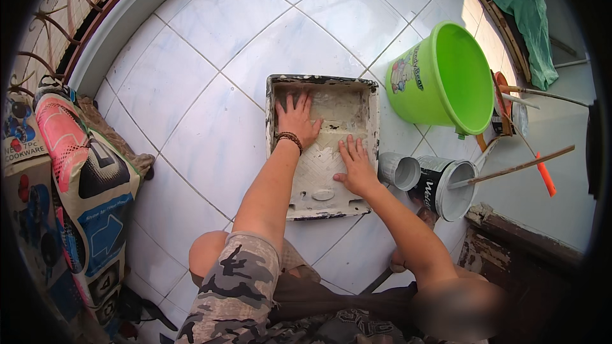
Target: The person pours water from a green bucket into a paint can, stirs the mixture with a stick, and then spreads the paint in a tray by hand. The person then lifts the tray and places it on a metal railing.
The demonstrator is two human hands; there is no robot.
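A paint tray (322, 200), crusted with dried pale paint and dark along its chipped rim, lies on the tiled floor in front of me. Inside its deeper far end, my left hand (296, 118) rests with fingers spread, near the left wall. A dark braided bracelet circles that wrist. My right hand (357, 167) lies flat over the ribbed slope by the right wall, fingers apart. Neither hand grips anything. Just right of the tray, a small grey-white can (400, 172) lies beside a black-labelled paint can (433, 181) with a wooden stick (523, 165) in it.
A large lime-green bucket (414, 83) stands right of the tray. Farther right are an orange-handled tool (546, 177) and green cloth (523, 25). Printed sacks (95, 197) and a box (25, 216) line the left side. A curved ledge with a metal railing (83, 32) bounds the far left.
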